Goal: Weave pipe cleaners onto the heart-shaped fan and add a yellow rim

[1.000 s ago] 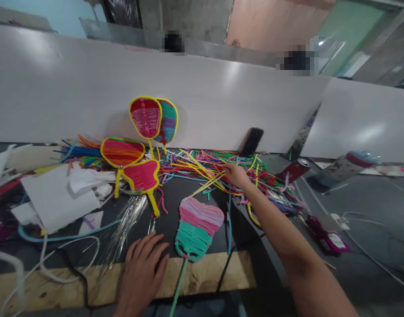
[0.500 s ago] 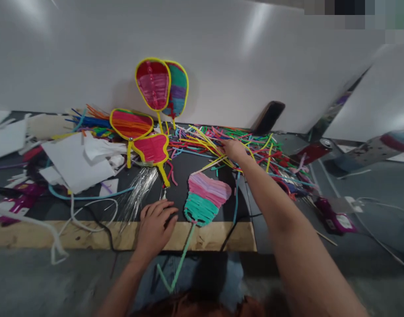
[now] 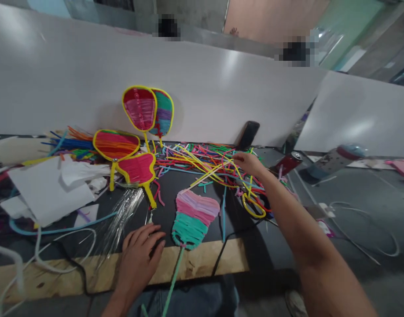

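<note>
My right hand reaches into a heap of colourful pipe cleaners. Its thumb and fingers are pinched together at the end of a pale pipe cleaner, though the fingertips are partly hidden among the strands. Palm down by the table's front edge rests my left hand, fingers slightly apart and holding nothing. Between the hands lies a fan-shaped piece wound with pipe cleaners, lilac and pink above, green below. Its green stem hangs over the wooden edge. A pale strand reaches the piece's upper left corner.
Yellow-rimmed fans lean on the white partition; others lie in front. White paper and clear strips are at left. Yellow-handled scissors, a phone, a red can and a bottle are at right.
The view has tilted up and shifted. My right hand has moved rightward over the heap, and the yellow scissor handle now shows beside its forearm. My left hand stays resting at the table edge.
</note>
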`<state>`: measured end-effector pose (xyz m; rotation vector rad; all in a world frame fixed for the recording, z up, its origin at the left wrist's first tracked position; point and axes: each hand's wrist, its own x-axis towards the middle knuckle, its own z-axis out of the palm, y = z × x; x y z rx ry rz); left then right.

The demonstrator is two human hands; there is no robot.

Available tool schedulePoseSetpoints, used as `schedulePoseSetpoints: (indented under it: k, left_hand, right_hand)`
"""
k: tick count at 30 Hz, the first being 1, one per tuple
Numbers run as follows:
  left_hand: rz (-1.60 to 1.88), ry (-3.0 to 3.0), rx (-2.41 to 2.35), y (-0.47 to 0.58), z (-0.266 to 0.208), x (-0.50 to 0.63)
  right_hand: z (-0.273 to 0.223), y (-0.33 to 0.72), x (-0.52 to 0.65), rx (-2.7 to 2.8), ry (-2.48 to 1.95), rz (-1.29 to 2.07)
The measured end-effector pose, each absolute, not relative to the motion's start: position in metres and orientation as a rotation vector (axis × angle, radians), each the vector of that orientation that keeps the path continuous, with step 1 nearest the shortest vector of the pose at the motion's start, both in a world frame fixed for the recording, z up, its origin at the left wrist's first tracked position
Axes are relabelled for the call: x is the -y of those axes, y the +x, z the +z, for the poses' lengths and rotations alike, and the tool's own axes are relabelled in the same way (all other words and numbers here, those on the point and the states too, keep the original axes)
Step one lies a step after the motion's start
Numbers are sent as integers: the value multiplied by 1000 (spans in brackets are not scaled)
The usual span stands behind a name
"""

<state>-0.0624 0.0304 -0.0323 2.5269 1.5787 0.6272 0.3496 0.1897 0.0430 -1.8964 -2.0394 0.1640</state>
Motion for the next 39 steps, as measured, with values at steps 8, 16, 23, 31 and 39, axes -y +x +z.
schedulePoseSetpoints:
  k: [8, 16, 23, 31, 39]
  left_hand:
    - [600, 2560, -1593, -63, -33, -33]
    - [696, 2555, -1586, -60, -32, -30]
    - [857, 2565, -1589, -55, -22, -19]
    - [851, 2611, -1556, -44, -7, -5]
    - [734, 2595, -1508, -22, -5, -7]
  right_hand:
    - [8, 311, -97, 2368, -1635, 241]
    - [2, 304, -81, 2335, -1645, 77]
    - [47, 315, -66, 1288, -1388, 263]
    - [100, 286, 7, 1335, -1239, 69]
    - [31, 243, 65, 2304, -1621, -156]
